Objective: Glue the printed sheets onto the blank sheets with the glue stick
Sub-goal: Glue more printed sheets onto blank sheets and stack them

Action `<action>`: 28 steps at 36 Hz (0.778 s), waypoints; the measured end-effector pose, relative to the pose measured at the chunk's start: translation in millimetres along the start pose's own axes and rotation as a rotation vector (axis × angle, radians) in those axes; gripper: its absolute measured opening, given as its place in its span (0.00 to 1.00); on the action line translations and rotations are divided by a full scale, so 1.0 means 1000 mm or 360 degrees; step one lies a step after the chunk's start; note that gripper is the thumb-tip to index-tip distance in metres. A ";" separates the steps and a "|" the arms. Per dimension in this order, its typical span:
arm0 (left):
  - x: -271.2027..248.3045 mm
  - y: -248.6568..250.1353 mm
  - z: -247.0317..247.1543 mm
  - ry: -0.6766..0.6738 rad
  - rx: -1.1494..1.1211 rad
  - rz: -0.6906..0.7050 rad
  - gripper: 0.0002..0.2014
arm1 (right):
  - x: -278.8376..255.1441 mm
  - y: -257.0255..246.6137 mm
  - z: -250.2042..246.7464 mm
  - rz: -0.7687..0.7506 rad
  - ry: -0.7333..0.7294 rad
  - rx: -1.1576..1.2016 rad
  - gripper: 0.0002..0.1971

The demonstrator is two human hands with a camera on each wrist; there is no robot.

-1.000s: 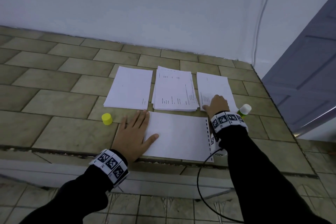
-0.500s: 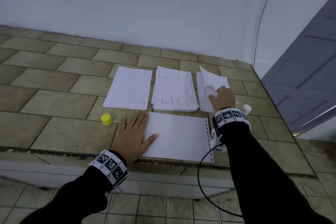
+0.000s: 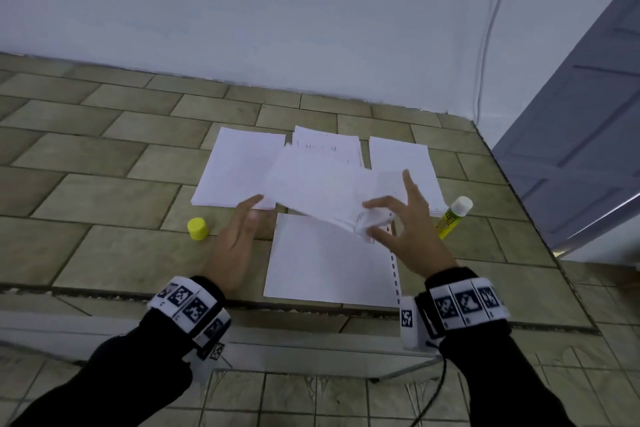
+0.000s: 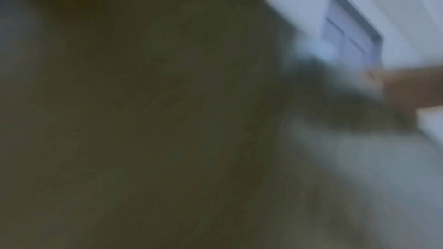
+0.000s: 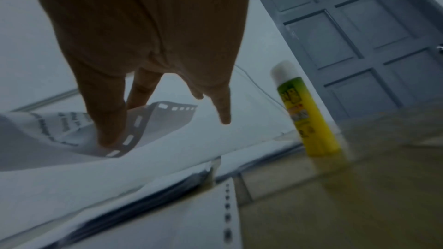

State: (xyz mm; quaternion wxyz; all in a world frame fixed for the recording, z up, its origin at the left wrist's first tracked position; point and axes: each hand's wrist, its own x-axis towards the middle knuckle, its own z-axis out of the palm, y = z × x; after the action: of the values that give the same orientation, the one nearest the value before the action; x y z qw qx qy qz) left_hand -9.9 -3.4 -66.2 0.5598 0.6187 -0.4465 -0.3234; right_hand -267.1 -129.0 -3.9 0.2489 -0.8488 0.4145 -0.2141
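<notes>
Three paper stacks behind near sheet; cap left; glue stick right.

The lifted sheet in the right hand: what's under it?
Under the lifted sheet lie the front sheet's far edge and the middle stack, mostly covered; only its far edge shows.

Tan tiled ledge against pale wall; grey panelled door right; dim light.
</notes>
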 end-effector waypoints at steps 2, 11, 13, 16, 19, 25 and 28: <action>0.010 0.015 0.002 -0.0014 -0.0375 -0.0299 0.27 | -0.009 0.004 0.002 -0.0011 -0.0073 0.0057 0.18; 0.013 0.024 0.002 -0.0192 -0.0248 -0.0400 0.18 | -0.031 0.018 0.008 0.0133 -0.0260 0.0382 0.20; 0.011 0.022 0.002 -0.0261 -0.0174 -0.0365 0.18 | -0.032 0.022 0.007 0.0274 -0.0278 0.0425 0.20; 0.009 0.018 0.004 -0.0281 -0.0122 -0.0338 0.16 | -0.031 0.029 0.004 0.0461 -0.0233 0.0553 0.16; 0.006 0.014 0.005 -0.0314 -0.0022 -0.0284 0.15 | -0.030 0.034 0.003 0.0523 -0.0190 0.0478 0.12; 0.002 0.012 0.005 -0.0335 0.0496 -0.0053 0.13 | -0.034 0.037 0.001 0.0569 -0.0204 0.0371 0.09; 0.003 0.011 0.002 -0.0325 0.0725 0.0058 0.13 | -0.036 0.034 0.001 0.0551 -0.0227 0.0279 0.10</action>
State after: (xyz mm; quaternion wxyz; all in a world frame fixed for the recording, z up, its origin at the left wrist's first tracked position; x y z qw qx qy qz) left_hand -12.7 -6.5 -55.9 0.3635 0.6848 -0.5733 -0.2651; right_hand -307.2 -117.9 -31.4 0.3837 -0.7529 0.5153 -0.1428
